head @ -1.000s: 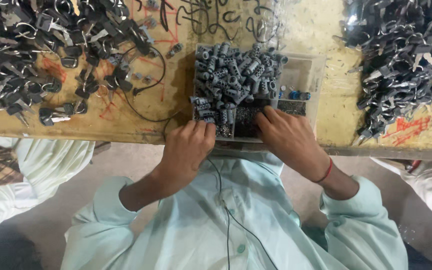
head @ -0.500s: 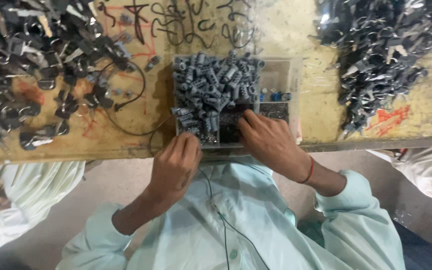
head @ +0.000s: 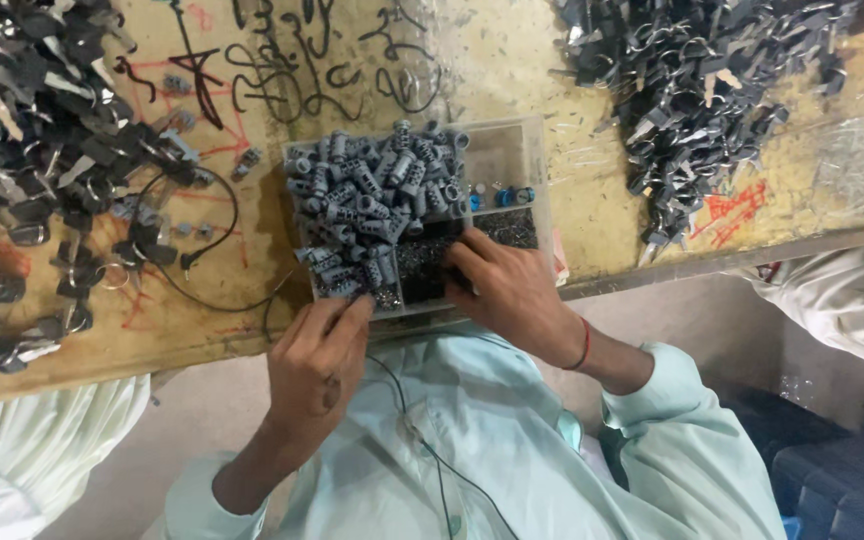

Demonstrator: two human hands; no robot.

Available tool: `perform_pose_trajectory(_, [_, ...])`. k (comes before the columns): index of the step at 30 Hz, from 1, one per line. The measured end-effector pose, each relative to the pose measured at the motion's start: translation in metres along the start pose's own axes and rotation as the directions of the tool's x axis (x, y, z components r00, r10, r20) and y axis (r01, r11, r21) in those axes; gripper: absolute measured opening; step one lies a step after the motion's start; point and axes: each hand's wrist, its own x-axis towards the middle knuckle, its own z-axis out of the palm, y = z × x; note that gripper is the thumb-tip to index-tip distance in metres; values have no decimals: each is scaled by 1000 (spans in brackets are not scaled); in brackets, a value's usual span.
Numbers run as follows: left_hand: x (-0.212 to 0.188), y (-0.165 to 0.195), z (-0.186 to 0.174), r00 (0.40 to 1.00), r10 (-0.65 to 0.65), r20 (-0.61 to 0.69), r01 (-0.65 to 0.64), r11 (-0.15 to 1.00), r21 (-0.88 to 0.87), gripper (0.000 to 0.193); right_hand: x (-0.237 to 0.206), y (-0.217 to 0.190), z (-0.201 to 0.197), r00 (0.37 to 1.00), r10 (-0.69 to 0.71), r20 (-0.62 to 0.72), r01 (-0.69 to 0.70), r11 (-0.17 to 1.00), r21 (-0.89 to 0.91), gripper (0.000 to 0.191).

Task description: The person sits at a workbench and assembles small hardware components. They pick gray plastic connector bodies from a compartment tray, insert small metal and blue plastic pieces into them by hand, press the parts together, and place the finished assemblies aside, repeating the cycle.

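A clear plastic compartment box (head: 537,165) sits at the table's near edge. It is heaped with grey ribbed cylindrical parts (head: 377,195), and small dark bits fill its front compartments. My left hand (head: 320,365) is at the box's front-left corner, its fingertips pinched together against the grey parts. I cannot see whether it holds one. My right hand (head: 512,290) lies over the front of the box with its fingers curled down into the dark bits. A red thread circles that wrist.
Piles of dark metal clips lie at the left (head: 32,130) and back right (head: 702,90) of the scribbled yellow table (head: 592,230). A thin black cable (head: 217,235) loops beside the box. People in pale clothing sit at both sides (head: 852,300).
The view has drifted, so the box now sits further left and lower in frame. Both hands stay at the box's front; my right hand has reached slightly further into it.
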Motion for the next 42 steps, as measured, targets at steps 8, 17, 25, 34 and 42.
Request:
perform_pose_trajectory(8, [3, 9, 6, 984, -138, -111, 99, 948, -303, 19, 3, 4, -13, 997, 68, 48, -78, 965, 251, 15])
perform_pose_trajectory(17, [8, 10, 1, 981, -120, -156, 43, 903, -427, 16, -10, 21, -8, 940, 234, 250, -342, 651, 677, 6])
perform_pose_trajectory(25, [24, 26, 36, 938, -283, 197, 308, 430, -849, 14, -26, 15, -7, 954, 143, 264, -299, 385, 873, 10])
perform_pose_trajectory(34, [23, 20, 59, 942, -223, 252, 309, 274, -911, 19, -32, 13, 4, 950, 196, 243, -302, 379, 875, 11])
perform_pose_trajectory(42, [28, 20, 56, 953, -194, 234, 284, 287, -915, 19, -32, 9, 12, 948, 229, 222, -285, 296, 912, 10])
